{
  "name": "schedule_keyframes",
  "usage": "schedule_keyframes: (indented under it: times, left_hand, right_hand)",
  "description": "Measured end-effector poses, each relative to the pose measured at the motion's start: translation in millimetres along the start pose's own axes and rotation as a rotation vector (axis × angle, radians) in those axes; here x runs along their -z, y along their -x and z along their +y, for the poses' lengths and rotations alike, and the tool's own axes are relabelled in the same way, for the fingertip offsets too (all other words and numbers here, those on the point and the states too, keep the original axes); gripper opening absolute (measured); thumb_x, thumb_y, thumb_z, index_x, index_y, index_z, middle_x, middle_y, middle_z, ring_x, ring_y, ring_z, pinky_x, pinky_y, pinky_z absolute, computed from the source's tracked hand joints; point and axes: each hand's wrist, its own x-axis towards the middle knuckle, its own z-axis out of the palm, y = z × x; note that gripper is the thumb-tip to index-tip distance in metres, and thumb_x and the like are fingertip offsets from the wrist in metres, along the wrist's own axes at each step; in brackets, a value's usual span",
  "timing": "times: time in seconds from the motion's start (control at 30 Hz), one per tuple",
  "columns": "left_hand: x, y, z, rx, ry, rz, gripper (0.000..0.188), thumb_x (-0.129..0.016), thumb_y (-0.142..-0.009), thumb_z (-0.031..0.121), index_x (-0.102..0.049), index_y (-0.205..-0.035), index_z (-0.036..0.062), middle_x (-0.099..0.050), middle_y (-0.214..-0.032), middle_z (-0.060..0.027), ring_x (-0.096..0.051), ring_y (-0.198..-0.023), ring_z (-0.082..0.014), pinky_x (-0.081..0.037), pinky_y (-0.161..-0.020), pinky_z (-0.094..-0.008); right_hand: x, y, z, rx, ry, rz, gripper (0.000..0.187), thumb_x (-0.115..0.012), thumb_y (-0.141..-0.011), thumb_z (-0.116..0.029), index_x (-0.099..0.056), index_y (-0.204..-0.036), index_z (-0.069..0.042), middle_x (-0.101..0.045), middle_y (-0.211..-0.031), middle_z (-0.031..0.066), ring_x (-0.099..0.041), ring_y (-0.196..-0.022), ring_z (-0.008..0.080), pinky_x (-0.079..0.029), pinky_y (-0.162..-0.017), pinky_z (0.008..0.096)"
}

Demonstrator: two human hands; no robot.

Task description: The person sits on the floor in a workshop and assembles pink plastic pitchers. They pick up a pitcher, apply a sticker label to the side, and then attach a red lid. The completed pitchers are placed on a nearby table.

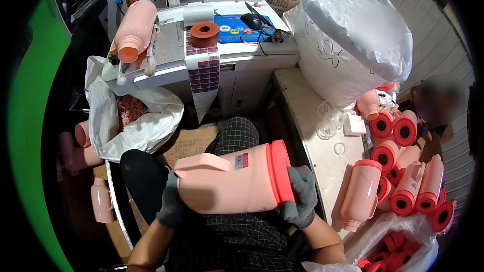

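Head view: the left hand (173, 199) is gripping one end of a pink jug (227, 186), the right hand (302, 196) is holding its red rim (280, 171), a label (242, 161) facing upward.

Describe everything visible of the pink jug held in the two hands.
The pink jug is smooth, glossy and plastic-looking, with a moulded handle and a broad coral-red collar around its right end. A small red-and-pale label sits near the collar. It lies on its side above the lap; contact there cannot be told. The gloved left hand holds the left end, the right hand the collar.
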Motion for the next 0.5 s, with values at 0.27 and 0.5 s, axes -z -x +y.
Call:
schedule_keyframes:
  times: [0.27,0.5]
  left_hand:
    - [-11,28,61,-0.849,-0.978,0.008,0.051,-0.069,-0.096,0.038,-0.058,-0.123,-0.0042,-0.061,-0.101,-0.0148,-0.064,-0.088,-0.0188,-0.049,-0.075,-0.0263]
    - [-47,21,58,-0.458,-0.764,0.234,0.033,-0.066,-0.095,0.023,-0.062,-0.116,-0.0007,-0.063,-0.101,-0.0112,-0.062,-0.09,-0.0219,-0.05,-0.081,-0.0339]
  right_hand:
    - [4,-11,29,-0.926,-0.361,-0.106,0.045,-0.037,-0.115,-0.027,-0.061,-0.139,0.003,-0.069,-0.124,0.0148,-0.066,-0.111,0.0213,-0.051,-0.101,0.0344]
    - [-7,15,0,-0.488,-0.03,0.344,0.045,-0.047,-0.107,-0.023,-0.057,-0.141,0.006,-0.067,-0.125,0.0148,-0.064,-0.111,0.0237,-0.05,-0.101,0.0351]
